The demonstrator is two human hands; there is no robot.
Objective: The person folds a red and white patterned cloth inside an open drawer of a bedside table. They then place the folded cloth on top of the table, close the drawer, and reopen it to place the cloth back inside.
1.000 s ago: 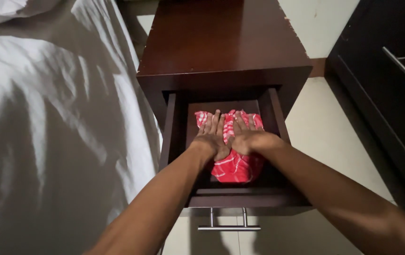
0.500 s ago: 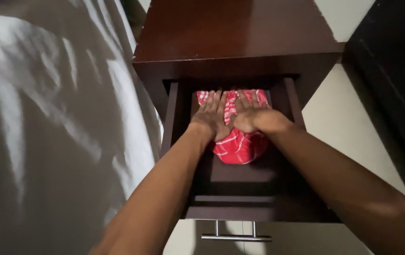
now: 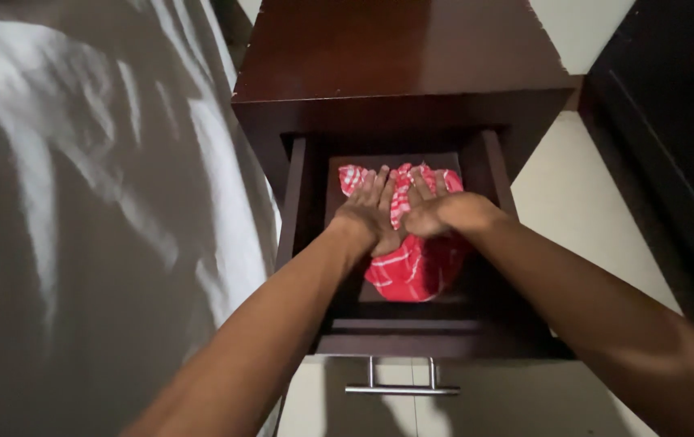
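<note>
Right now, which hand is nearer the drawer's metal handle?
Left, by a hair. The left hand lies flat on the red checked cloth in the drawer, slightly closer to the handle; the right hand rests on the cloth beside it.

Count of items visible beside the bed, by kind.
We count two bare hands, the left hand (image 3: pixel 371 217) and the right hand (image 3: pixel 442 212); one red-and-white patterned cloth (image 3: pixel 412 263); one open dark wooden drawer (image 3: pixel 444 333) with one metal bar handle (image 3: pixel 402 389); one dark brown wooden nightstand (image 3: pixel 399 57); one white-sheeted bed (image 3: pixel 80 202); and one black cabinet (image 3: pixel 679 121).
</note>
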